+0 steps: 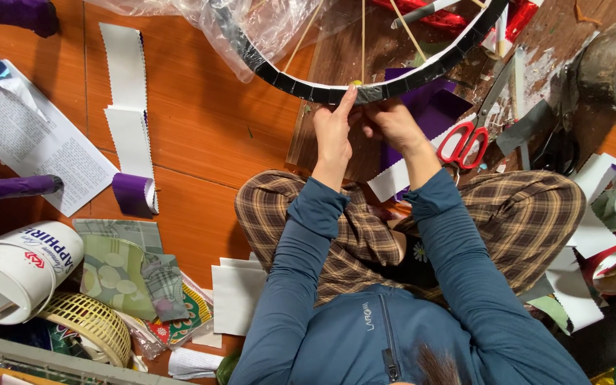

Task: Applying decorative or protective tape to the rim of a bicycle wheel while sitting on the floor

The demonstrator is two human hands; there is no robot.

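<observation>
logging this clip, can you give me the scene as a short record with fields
setting: person sits cross-legged on an orange floor amid craft clutter
left hand: fingertip pressed on the black-wrapped hoop
right hand: beside the left, just under the hoop rim; grip unclear
hoop: curved rim with thin bamboo spokes
near right: red-handled scissors, purple paper
near left: white zigzag-edged strip ending in a purple roll, printed sheet, woven basket

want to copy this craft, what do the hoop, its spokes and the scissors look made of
Hoop: a curved rim wrapped in glossy black tape, judging by the segmented bands; core hidden. Spokes: thin pale sticks, probably bamboo. Scissors: grey metal blades, shiny red plastic handles. Left hand and right hand press the rim.
</observation>
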